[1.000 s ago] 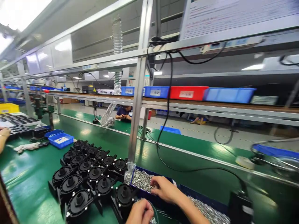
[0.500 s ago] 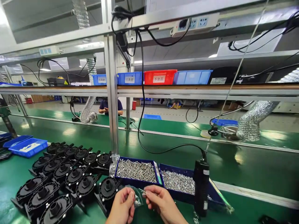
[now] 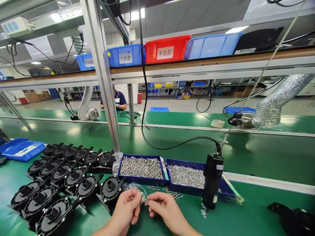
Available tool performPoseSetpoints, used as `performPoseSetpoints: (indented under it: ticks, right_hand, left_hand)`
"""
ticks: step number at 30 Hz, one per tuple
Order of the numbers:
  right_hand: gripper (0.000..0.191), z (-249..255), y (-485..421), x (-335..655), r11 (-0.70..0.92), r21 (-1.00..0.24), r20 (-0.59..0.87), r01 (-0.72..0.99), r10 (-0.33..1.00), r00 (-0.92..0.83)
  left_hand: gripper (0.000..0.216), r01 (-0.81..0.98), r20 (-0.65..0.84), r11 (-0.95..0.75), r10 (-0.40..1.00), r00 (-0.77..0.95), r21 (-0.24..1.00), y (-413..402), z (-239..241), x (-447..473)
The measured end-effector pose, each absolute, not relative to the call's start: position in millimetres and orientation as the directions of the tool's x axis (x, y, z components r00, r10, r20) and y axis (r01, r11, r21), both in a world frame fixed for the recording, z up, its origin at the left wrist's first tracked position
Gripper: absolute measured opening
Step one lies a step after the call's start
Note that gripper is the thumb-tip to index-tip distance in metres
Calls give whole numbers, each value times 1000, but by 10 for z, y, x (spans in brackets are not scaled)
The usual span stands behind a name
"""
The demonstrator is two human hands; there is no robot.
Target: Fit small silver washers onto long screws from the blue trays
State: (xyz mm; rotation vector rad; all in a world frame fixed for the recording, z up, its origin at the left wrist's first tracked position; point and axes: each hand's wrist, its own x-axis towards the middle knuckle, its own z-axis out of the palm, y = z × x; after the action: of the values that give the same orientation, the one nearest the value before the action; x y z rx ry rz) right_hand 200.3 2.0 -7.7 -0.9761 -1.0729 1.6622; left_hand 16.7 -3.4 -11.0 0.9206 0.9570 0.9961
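Observation:
My left hand (image 3: 128, 208) and my right hand (image 3: 161, 207) meet low in the middle of the view, both pinched. Between their fingertips is a small silver screw (image 3: 145, 200), the right hand pinching it. The left hand also holds a small clear plastic bag (image 3: 136, 189). Just left of my hands sits a black round pump housing (image 3: 110, 189), the nearest of several laid in rows (image 3: 61, 177). Behind my hands a dark blue tray of long screws (image 3: 140, 167) adjoins a tray of smaller screws (image 3: 185, 176). Loose screws (image 3: 169, 193) lie on the green mat.
A black electric screwdriver (image 3: 212, 180) hangs on a cord right of the trays. A metal post (image 3: 103, 78) rises behind the housings. Blue and red bins (image 3: 164, 49) line the shelf above. A blue tray (image 3: 22, 150) is far left. A person (image 3: 118, 100) sits across the line.
My view tilted down and moved closer to the bench. My hands moved from the screw tray toward me and came together, pinching a screw and the bag.

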Motion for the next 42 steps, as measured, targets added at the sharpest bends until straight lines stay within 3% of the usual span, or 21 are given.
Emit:
performPoseSetpoints:
  ticks: [11, 21, 28, 30, 32, 35, 42]
  right_hand:
    - [58, -106, -26, 1917, -182, -957, -120, -227, 958, -261]
    - [57, -112, -81, 1847, -211, -945, -129, -252, 943, -306]
    - [60, -60, -52, 1888, -234, -933, -138, -274, 934, -328]
    - [62, -47, -42, 1905, -224, -931, -121, -289, 934, -335]
    - [62, -55, -31, 1920, -213, -932, -114, -294, 941, -320]
    - [62, -103, -14, 1938, -189, -942, -114, -277, 958, -264]
    - [56, -142, 24, 1988, -145, -945, -76, -294, 969, -234]
  left_hand:
    - [61, -82, -139, 151, 981, 138, 985, -89, 13, 203]
    - [42, 36, 41, -45, 994, 106, 998, -116, -49, 177]
    - [32, 355, 340, -410, 908, 243, 840, -175, 131, 135]
    - [34, 312, 283, -334, 938, 199, 890, -159, 122, 142]
    - [43, 193, 120, -143, 985, 123, 971, -129, 84, 160]
    - [62, 39, -95, 91, 989, 110, 995, -92, 14, 189]
    - [62, -140, -207, 226, 969, 138, 964, -83, -38, 211]
